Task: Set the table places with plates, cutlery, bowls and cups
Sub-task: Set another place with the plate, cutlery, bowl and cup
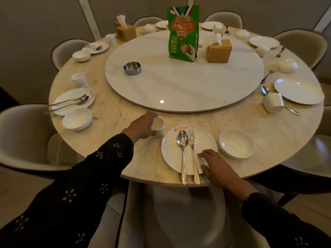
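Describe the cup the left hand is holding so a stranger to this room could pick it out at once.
Start at the round marble table and come to its near edge, where a plate carries a spoon and fork. Just left of that plate stands a small white cup. It is the only cup with a hand on it: the left hand grips its side.

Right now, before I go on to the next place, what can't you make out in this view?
- Head view: the near side of the cup is covered by the left hand.
- The plate rim is hidden under the right hand.
- The far place settings are too small to check.
- The spoon handle passes under the tipped cup at right.
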A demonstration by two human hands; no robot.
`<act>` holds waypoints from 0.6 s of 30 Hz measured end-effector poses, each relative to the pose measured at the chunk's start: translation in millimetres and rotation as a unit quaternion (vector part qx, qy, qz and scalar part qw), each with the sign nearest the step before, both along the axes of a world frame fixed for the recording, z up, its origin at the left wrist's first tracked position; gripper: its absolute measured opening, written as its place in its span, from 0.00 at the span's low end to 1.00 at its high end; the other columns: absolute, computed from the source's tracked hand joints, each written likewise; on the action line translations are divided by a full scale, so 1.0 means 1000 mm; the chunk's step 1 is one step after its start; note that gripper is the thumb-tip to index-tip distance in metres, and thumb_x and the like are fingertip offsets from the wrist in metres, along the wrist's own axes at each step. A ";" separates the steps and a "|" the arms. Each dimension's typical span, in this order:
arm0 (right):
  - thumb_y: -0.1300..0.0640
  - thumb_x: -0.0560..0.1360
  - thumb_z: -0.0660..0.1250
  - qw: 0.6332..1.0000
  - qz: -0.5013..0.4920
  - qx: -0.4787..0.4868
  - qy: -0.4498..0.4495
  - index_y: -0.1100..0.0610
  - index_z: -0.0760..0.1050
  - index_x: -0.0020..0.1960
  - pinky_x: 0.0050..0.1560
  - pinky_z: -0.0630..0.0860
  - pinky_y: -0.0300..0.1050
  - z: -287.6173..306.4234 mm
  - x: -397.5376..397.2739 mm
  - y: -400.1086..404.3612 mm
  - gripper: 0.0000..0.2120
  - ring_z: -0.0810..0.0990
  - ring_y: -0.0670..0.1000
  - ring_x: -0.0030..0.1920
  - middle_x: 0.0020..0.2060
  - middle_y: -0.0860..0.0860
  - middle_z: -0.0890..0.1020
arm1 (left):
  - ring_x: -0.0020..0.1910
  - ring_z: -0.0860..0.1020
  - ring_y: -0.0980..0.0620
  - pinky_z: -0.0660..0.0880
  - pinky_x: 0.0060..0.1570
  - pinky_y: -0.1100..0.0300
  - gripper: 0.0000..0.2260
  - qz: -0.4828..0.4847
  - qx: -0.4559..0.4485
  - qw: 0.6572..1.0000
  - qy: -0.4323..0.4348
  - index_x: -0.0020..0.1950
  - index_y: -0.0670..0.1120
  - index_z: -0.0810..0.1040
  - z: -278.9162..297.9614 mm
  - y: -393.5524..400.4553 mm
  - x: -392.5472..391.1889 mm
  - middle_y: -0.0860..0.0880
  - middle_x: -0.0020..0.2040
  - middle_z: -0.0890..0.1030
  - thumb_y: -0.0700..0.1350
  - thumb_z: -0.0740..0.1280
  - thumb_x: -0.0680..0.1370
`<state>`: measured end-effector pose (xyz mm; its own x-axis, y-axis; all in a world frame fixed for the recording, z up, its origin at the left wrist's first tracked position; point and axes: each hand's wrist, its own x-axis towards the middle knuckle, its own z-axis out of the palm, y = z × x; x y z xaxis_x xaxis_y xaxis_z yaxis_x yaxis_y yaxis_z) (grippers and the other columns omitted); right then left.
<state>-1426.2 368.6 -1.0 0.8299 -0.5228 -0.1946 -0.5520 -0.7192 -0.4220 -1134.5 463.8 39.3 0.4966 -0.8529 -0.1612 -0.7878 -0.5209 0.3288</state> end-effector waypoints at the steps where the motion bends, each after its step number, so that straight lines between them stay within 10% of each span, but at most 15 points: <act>1: 0.54 0.79 0.63 1.000 -0.002 0.001 0.000 0.53 0.66 0.72 0.70 0.65 0.45 0.000 0.000 0.000 0.22 0.65 0.51 0.72 0.72 0.50 0.66 | 0.65 0.71 0.45 0.71 0.59 0.52 0.34 -0.002 0.003 1.000 -0.003 0.74 0.46 0.63 0.001 0.001 0.000 0.48 0.71 0.65 0.45 0.74 0.72; 18: 0.56 0.78 0.65 0.972 -0.143 0.021 -0.184 0.53 0.72 0.66 0.68 0.68 0.50 0.055 -0.027 -0.023 0.17 0.73 0.52 0.65 0.65 0.51 0.74 | 0.70 0.68 0.48 0.69 0.66 0.53 0.35 -0.072 -0.072 0.995 -0.003 0.75 0.49 0.61 0.047 -0.010 -0.054 0.48 0.73 0.65 0.50 0.74 0.72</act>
